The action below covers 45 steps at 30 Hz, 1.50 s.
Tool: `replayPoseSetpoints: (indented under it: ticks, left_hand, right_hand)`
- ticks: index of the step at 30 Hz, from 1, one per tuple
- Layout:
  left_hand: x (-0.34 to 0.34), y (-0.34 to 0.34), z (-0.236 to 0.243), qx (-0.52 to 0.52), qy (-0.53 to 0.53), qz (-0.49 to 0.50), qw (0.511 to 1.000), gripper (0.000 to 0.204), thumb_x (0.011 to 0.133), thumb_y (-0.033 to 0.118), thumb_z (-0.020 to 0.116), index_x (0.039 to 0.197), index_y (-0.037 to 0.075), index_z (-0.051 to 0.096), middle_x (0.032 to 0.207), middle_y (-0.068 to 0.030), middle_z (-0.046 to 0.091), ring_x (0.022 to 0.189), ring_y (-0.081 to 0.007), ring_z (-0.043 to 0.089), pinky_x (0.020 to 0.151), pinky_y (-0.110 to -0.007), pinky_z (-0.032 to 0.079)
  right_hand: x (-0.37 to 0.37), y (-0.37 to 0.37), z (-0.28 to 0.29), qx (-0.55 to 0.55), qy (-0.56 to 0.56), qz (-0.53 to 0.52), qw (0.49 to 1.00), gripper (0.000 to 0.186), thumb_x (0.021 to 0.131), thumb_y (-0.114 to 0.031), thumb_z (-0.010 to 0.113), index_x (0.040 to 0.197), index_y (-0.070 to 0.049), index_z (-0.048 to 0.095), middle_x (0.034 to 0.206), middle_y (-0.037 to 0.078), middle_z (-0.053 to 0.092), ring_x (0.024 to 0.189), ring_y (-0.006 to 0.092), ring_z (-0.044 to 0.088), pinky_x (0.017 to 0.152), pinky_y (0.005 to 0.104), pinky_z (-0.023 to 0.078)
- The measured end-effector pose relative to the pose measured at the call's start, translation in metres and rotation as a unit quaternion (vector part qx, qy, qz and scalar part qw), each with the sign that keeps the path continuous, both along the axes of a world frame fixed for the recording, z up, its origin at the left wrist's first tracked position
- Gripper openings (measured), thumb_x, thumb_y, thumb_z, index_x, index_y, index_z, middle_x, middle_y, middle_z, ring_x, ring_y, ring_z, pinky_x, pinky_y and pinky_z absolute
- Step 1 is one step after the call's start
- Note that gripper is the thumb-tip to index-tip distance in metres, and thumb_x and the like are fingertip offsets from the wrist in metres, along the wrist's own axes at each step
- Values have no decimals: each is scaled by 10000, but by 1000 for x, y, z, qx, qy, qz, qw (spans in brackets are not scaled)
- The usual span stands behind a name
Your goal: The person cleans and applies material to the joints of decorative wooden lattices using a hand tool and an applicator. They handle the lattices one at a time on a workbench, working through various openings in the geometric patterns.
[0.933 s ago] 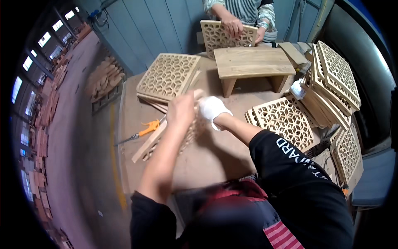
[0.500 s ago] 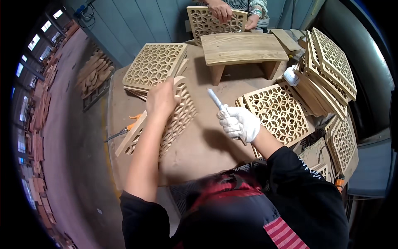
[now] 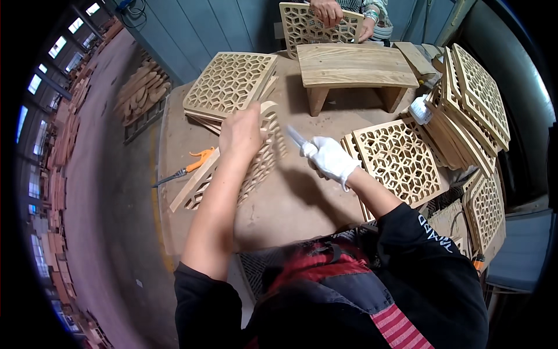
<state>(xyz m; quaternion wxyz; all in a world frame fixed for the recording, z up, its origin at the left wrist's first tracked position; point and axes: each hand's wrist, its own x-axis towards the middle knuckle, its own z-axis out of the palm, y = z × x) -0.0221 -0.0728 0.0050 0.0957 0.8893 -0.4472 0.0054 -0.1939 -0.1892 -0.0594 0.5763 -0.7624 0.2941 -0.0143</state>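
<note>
My bare left hand (image 3: pixel 241 132) grips the upper edge of a wooden lattice panel (image 3: pixel 264 168), which stands tilted on the table. My fingers on its far side are partly hidden. In my right hand (image 3: pixel 332 159), which wears a white glove, is a slim pale grey stick-like tool (image 3: pixel 296 136). Its exact kind is unclear, and its blurred tip points toward the panel, close to the pierced face. I cannot tell whether the tip touches the wood.
Stacked lattice panels lie at the back left (image 3: pixel 229 84) and right (image 3: pixel 398 160), with a taller pile (image 3: pixel 476 96) beyond. A curved-top wooden stool (image 3: pixel 357 67) stands at the back. An orange-handled air blow gun (image 3: pixel 195 164) lies left. Opposite, a co-worker's hands (image 3: pixel 328 11) hold another panel.
My right hand has turned and moved left, bringing the stick's tip closer to the panel. My left hand keeps its grip. The whole view has shifted slightly.
</note>
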Motion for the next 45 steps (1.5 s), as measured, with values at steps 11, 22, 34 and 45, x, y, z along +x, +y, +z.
replayPoseSetpoints:
  ticks: [11, 22, 34, 45]
  left_hand:
    - [9, 0, -6, -11, -3, -6, 1000, 482, 720, 204, 853, 1068, 35, 566, 930, -208, 694, 964, -391, 663, 846, -480, 514]
    - [5, -1, 0, -12, 8, -6, 1000, 441, 741, 172, 830, 1075, 21, 585, 943, -221, 696, 973, -399, 666, 841, -492, 519]
    - [10, 3, -5, -6, 9, -5, 1000, 468, 762, 169, 814, 1131, 9, 574, 991, -251, 689, 995, -410, 663, 863, -483, 523]
    - [19, -1, -8, -25, -3, -14, 1000, 470, 718, 166, 843, 1084, 5, 596, 923, -233, 696, 945, -410, 678, 855, -486, 520]
  right_hand:
    - [29, 5, 14, -250, 36, 50, 966, 393, 1004, -327, 474, 979, 14, 668, 995, 294, 666, 963, 464, 629, 852, 476, 497]
    - [56, 9, 28, -284, 89, 73, 952, 318, 986, -259, 495, 993, 13, 658, 951, 269, 686, 919, 432, 664, 811, 474, 521]
    - [60, 31, 19, -507, 98, 105, 850, 151, 929, -134, 555, 990, -8, 612, 872, 203, 715, 778, 347, 722, 707, 432, 571]
    - [62, 25, 2, -506, 56, 79, 857, 371, 969, -388, 584, 972, -22, 642, 925, 218, 699, 851, 385, 700, 735, 449, 561]
